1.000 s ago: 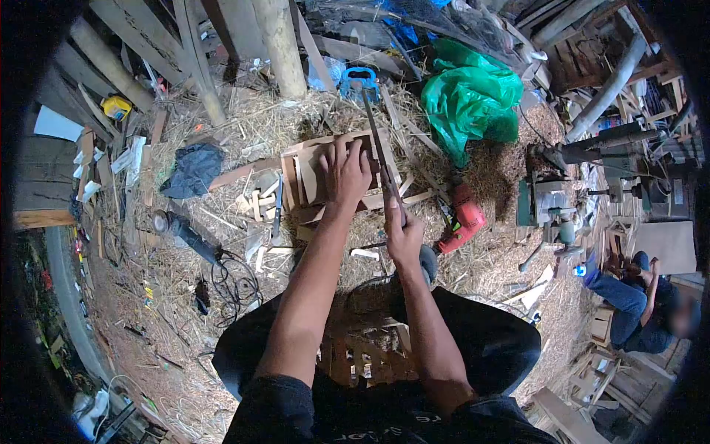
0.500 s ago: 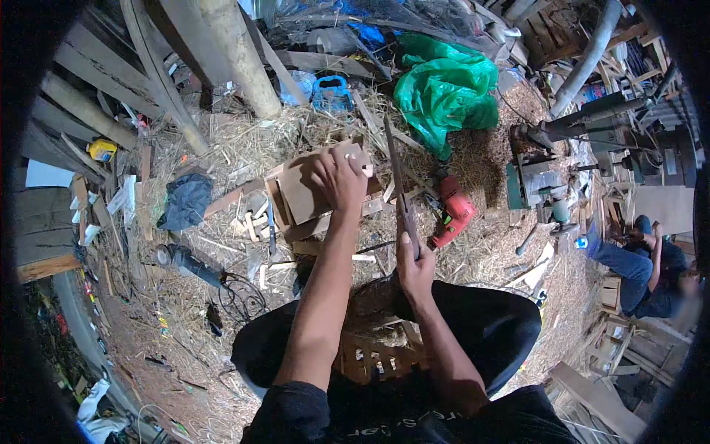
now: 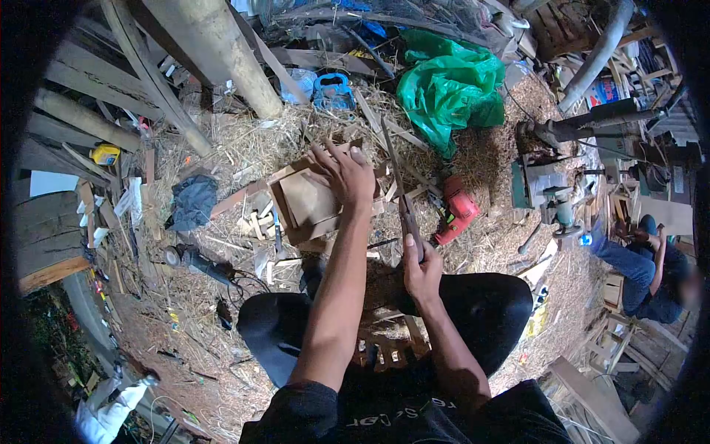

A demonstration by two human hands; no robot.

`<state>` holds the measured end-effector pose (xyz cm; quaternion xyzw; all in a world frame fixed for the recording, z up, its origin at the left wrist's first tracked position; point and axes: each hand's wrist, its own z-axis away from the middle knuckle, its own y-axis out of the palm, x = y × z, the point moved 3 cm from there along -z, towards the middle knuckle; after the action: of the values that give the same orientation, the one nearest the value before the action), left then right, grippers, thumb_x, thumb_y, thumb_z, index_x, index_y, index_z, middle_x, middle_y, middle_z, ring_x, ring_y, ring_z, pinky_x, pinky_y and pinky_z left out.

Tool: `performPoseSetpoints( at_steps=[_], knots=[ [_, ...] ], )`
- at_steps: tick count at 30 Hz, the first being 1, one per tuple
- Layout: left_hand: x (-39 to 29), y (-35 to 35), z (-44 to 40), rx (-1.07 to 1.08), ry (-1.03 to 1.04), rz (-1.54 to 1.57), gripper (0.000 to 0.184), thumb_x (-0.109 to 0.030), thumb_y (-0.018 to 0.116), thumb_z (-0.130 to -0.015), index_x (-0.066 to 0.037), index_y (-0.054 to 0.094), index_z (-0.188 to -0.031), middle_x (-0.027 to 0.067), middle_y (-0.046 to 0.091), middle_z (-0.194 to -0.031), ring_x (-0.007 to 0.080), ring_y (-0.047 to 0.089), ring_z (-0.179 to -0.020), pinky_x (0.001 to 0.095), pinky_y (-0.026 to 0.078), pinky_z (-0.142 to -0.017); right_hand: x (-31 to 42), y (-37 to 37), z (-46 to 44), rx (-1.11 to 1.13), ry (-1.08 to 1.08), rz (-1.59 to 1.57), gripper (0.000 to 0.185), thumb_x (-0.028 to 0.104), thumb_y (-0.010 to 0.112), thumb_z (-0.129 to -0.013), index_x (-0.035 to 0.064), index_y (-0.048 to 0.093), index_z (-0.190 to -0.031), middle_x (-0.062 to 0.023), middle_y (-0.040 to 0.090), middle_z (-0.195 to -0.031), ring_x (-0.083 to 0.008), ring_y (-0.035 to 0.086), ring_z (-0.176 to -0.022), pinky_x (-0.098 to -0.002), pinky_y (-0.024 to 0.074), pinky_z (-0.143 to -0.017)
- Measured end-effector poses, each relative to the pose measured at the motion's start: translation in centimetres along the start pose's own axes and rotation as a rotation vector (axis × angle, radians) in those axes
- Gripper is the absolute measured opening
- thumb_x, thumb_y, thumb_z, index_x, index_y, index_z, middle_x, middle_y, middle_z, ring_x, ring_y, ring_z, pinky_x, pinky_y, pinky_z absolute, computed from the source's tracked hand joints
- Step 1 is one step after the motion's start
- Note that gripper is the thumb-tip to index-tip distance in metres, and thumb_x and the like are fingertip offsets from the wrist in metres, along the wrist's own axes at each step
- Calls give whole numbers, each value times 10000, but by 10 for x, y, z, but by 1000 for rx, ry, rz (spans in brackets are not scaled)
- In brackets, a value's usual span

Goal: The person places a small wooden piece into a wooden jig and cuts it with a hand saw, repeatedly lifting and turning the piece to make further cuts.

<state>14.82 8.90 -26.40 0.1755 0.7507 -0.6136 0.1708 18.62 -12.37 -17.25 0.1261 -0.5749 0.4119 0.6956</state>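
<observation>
My left hand (image 3: pixel 347 176) rests over a small wooden box (image 3: pixel 285 196), its fingers spread across the far part. The box has raised side boards and a flat panel inside; my hand and forearm hide its right part. My right hand (image 3: pixel 423 270) is closed round the handle of what looks like a handsaw (image 3: pixel 396 170), seen almost edge-on. Its long narrow blade points away from me, to the right of the box and apart from it.
A red power drill (image 3: pixel 458 207) lies right of the saw, below a green plastic sheet (image 3: pixel 455 89). An angle grinder (image 3: pixel 196 260) and its cord are at left. Wood offcuts (image 3: pixel 259 222) and a knife lie beside the box. Another person (image 3: pixel 643 266) sits at far right.
My left hand has loosened from its curled hold and spread its fingers over the box. The box has turned slightly. The saw stays in my right hand, and the view has shifted a little.
</observation>
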Motion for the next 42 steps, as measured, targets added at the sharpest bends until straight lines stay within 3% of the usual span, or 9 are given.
performPoseSetpoints(
  at_steps=[3,4,7,10,13,16,19,22,42],
  knots=[
    [-2,4,-13,91,44,2,639,-305,506,-932,6,306,-1454,275,258,-1501,430,128,-1447,663,28,-1129,11,-1,0,0,-40,82,413,344,560,-987,57,530,-691,55,437,-593,-44,390,-555,-249,298,-486],
    [4,14,-13,-15,76,105,593,-309,513,-924,-4,383,-1415,261,313,-1486,408,174,-1443,660,37,-1129,11,0,-1,5,-47,79,413,344,561,-987,57,535,-690,57,439,-595,-42,387,-552,-248,294,-484],
    [15,27,-5,-5,134,-62,540,-299,539,-890,-14,486,-1345,226,394,-1461,368,223,-1441,667,56,-1121,9,1,-4,18,-6,55,411,344,561,-987,58,549,-692,62,444,-598,-38,378,-543,-246,282,-474],
    [10,25,-8,-8,146,-158,420,-282,549,-865,-35,605,-1201,184,553,-1293,338,363,-1362,669,69,-1113,0,3,-11,47,75,-7,390,337,555,-991,56,569,-721,70,450,-594,-31,369,-522,-241,272,-456],
    [4,21,-8,113,107,-157,319,-257,552,-842,-49,655,-1060,155,604,-1112,326,480,-1211,669,84,-1107,-4,-2,-16,78,47,111,380,336,548,-995,61,569,-733,70,458,-591,-31,381,-516,-238,282,-454],
    [3,16,-8,6,175,-171,234,-254,550,-837,-62,649,-926,121,595,-965,302,527,-1058,661,118,-1095,-6,-4,-21,77,66,114,384,337,549,-995,69,561,-720,64,466,-585,-34,389,-509,-237,287,-452],
    [2,14,-9,-25,186,-140,185,-235,566,-821,-68,627,-874,111,602,-959,293,536,-1031,658,145,-1083,-3,-7,-25,99,53,97,388,347,552,-992,75,557,-716,60,464,-582,-33,390,-505,-237,289,-451],
    [2,13,-9,-44,192,-119,138,-206,581,-805,-73,609,-834,108,601,-934,292,544,-1006,657,156,-1075,10,-8,-26,71,105,160,470,340,560,-978,12,543,-640,22,407,-546,-92,365,-534,-317,296,-481],
    [5,22,-12,-60,154,-174,123,-208,592,-804,-88,616,-790,100,614,-875,291,564,-967,635,150,-1106,44,-9,-33,150,149,285,476,389,556,-969,-2,587,-697,-9,475,-540,-106,437,-515,-326,343,-479]
  ],
)
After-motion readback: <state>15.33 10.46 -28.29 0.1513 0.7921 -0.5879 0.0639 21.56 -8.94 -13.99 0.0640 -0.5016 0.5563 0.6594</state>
